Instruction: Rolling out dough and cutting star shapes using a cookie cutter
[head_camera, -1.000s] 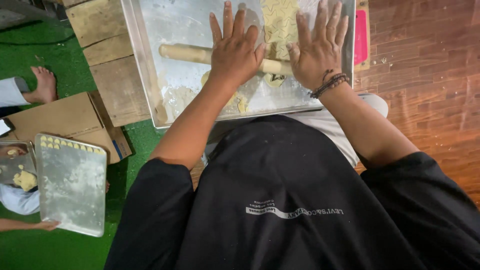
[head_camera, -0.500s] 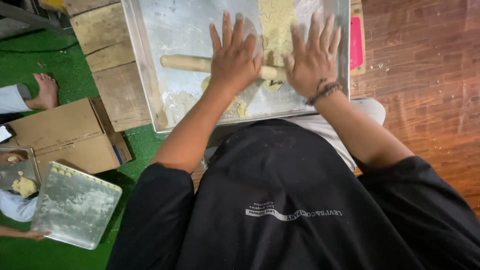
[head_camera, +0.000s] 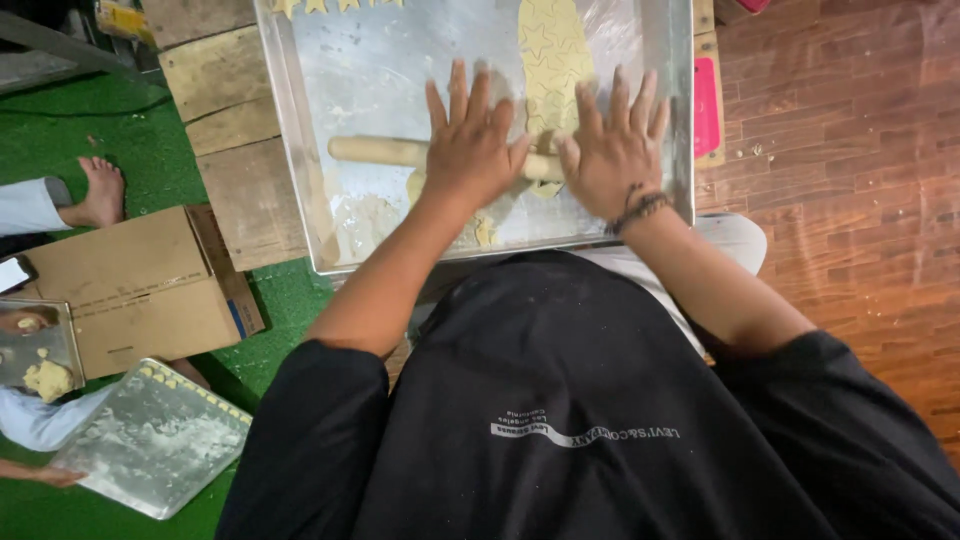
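1. Compared with the earlier frames, the wooden rolling pin (head_camera: 385, 152) is seen slightly further up the metal tray (head_camera: 300, 130), and more of the yellow dough strip (head_camera: 553, 50) is now shown beyond the hands. The floured baking sheet (head_camera: 150, 440) at the lower left is seen turned to a different angle and further down than before.

2. The left hand (head_camera: 472, 140) and the right hand (head_camera: 612, 150) are laid flat on the rolling pin, palms down, with fingers spread apart and straight; nothing is clasped, and the pin is only pressed from above. A dark beaded bracelet (head_camera: 640, 207) is worn on the right wrist.

3. The rolling pin is found lying crosswise in the near half of the tray, its pale, smooth, cylindrical left end left uncovered; the middle and right part are hidden under the hands.

4. The tray is a dull, flour-dusted, rectangular metal pan with a raised rim, set on rough wooden planks (head_camera: 225, 120). The dough is soft, flat and marked with star-shaped cuts; a few cut star pieces (head_camera: 320, 5) are seen at the tray's far edge.

5. Counted: one rolling pin, one large tray, two hands on the pin, one brown cardboard box (head_camera: 140, 285) on green turf (head_camera: 60, 130), one floured sheet held by another person's hand (head_camera: 40, 475), and one bare foot (head_camera: 100, 190) of another person.
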